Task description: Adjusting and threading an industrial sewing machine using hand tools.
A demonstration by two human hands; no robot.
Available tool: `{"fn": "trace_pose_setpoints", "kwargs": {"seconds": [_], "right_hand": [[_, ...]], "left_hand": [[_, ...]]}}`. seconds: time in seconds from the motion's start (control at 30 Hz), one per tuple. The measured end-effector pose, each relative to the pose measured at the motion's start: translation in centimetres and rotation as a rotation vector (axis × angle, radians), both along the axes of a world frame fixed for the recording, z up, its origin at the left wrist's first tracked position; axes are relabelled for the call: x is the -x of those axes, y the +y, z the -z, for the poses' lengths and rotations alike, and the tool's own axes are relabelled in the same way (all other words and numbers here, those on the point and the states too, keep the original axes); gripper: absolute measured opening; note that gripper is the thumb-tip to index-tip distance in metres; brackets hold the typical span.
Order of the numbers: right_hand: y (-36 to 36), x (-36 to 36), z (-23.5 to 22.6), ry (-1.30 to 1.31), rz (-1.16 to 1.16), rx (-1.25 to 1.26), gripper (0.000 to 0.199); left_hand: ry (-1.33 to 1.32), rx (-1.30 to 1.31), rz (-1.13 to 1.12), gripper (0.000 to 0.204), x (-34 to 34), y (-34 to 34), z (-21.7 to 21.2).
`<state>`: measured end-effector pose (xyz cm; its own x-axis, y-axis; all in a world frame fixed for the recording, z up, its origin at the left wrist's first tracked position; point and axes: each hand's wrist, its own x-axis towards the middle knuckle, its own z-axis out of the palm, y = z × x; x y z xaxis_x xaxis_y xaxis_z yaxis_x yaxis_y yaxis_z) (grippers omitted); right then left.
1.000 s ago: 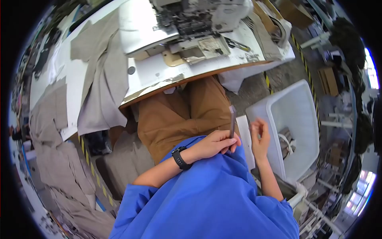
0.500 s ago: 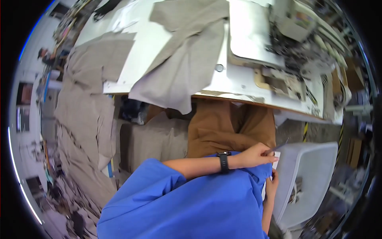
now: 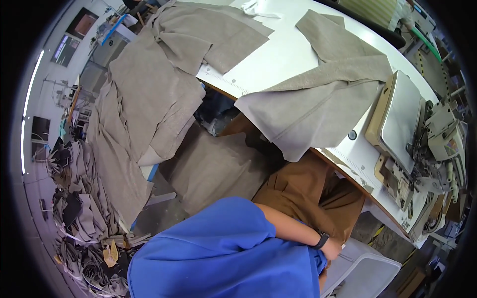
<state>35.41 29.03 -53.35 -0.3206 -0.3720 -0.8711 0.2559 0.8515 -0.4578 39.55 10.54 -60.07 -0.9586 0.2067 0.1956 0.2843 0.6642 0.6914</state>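
My left hand (image 3: 332, 249), with a black watch (image 3: 322, 241) on its wrist, reaches across my body to my right side. Its fingers are mostly hidden, and a tiny white bit shows at its edge. Just beyond that hand stands a white plastic bin (image 3: 378, 270). Of my right arm only a sliver of skin shows below, beside my blue top (image 3: 223, 253); the right hand is too hidden to read. My brown trousers (image 3: 298, 186) show under the table edge. Neither hand touches the beige-grey fabric piece (image 3: 318, 107) draped over the table's front edge.
A sewing machine (image 3: 444, 134) with a metal plate (image 3: 400, 119) stands at the right of the white table (image 3: 283, 54). More grey fabric (image 3: 149, 94) hangs off the left side. Bundled cut pieces (image 3: 87, 213) are stacked at far left. Another person (image 3: 405, 12) is at the top right.
My view has swung left, so the table and machine sit tilted and further right. The thin dark item seen in my left hand is out of sight, and my right hand is now mostly hidden.
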Motion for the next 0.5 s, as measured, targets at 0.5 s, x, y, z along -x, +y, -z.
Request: {"fn": "trace_pose_setpoints", "kwargs": {"seconds": [0.5], "right_hand": [[0.7, -0.8, 2.6, 0.335, -0.117, -0.099, 0.046]], "left_hand": [[-0.502, -0.444, -0.005, 0.037, -3.9, -2.3, -5.3]]}}
